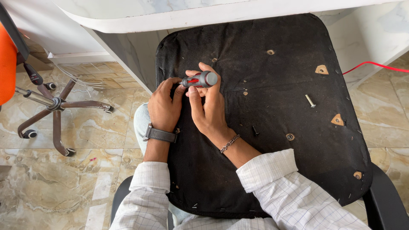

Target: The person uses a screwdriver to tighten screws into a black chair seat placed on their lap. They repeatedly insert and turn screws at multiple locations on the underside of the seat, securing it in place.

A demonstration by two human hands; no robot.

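An upturned chair seat, covered in black fabric with several exposed wood holes, lies across my lap. My right hand grips a screwdriver with a red and grey handle, held upright against the seat near its left edge. My left hand rests beside it, fingers touching the lower part of the screwdriver. The tip is hidden by my fingers. A silver bolt lies loose on the fabric to the right, and a small black screw sits near my right wrist.
A white marble-look desk runs across the top. A chair's five-star base with castors stands on the tiled floor at left, beside an orange chair back. A red cable trails at right.
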